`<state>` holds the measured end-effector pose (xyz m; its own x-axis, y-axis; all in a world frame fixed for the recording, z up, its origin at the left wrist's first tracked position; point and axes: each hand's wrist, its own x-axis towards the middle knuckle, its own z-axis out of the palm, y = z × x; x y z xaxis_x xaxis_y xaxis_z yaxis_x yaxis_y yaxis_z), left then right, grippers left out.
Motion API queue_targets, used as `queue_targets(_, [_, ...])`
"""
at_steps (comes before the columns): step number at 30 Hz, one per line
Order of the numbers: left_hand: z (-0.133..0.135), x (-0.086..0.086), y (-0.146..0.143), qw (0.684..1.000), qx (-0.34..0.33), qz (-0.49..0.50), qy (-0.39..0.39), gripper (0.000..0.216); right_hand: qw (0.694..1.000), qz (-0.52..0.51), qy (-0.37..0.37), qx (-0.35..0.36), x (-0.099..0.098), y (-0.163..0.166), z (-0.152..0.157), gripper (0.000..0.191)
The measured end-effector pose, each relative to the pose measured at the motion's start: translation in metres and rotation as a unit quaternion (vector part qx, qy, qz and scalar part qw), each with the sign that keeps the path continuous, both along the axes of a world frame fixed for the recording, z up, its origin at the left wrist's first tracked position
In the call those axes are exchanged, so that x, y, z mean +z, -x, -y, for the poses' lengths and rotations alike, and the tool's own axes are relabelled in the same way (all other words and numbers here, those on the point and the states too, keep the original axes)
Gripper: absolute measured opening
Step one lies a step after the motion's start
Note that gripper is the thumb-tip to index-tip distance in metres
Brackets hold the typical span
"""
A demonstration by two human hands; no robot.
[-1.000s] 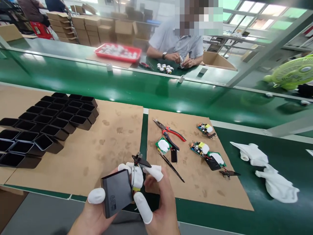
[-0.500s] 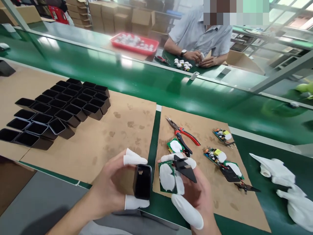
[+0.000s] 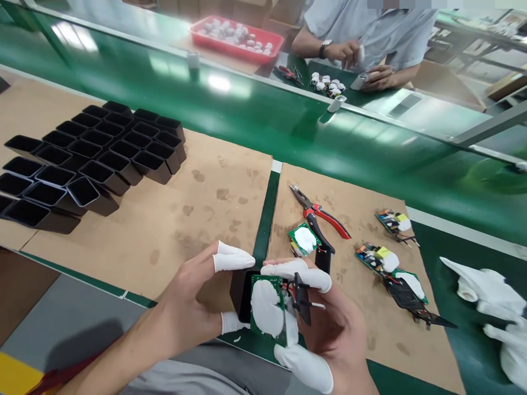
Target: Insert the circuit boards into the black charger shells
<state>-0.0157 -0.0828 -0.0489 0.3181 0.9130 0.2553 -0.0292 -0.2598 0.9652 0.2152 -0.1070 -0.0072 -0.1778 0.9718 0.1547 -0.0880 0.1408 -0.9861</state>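
My left hand [image 3: 197, 302], with white finger cots, grips a black plastic housing [image 3: 240, 293] with its open mouth facing right. My right hand [image 3: 325, 323], also in finger cots, holds a green circuit board [image 3: 267, 308] with a white pad on it and a black plug piece [image 3: 302, 299] attached. The board's left end sits at the housing's mouth. Both hands are low at the near edge of the brown cardboard mat [image 3: 197, 208].
Several empty black housings [image 3: 94, 159] are stacked at left. Red-handled pliers [image 3: 319, 216], more circuit boards [image 3: 385, 263] and a white cloth [image 3: 489, 302] lie at right. Beyond the green conveyor [image 3: 247, 120] another person handles small white parts beside a red tray [image 3: 239, 37].
The hands came together: the circuit board has moved left to the housing's mouth. The camera has tilted down and leftward.
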Motion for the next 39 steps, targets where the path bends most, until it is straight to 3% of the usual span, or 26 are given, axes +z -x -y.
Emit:
queue_targets(6, [0.0015, 0.0007, 0.0017, 1.000, -0.008, 0.000, 0.001, 0.067, 1.000, 0.014, 0.024, 0.002, -0.0034, -0.0023, 0.0039, 0.064])
queue_targets(15, [0.0013, 0.0021, 0.0021, 1.000, -0.004, -0.012, -0.009, 0.071, 0.999, 0.036, -0.004, 0.007, -0.0010, -0.0021, 0.0023, 0.060])
queue_targets(28, [0.0004, 0.0016, 0.0031, 1.000, -0.020, -0.014, -0.017, 0.084, 0.996, 0.071, -0.035, 0.037, -0.0058, -0.0036, 0.0001, 0.081])
queue_targets(39, [-0.0008, 0.0039, 0.0008, 0.999, -0.022, -0.011, -0.038, 0.089, 0.988, 0.146, -0.038, 0.036, -0.0011, 0.0012, -0.0035, 0.069])
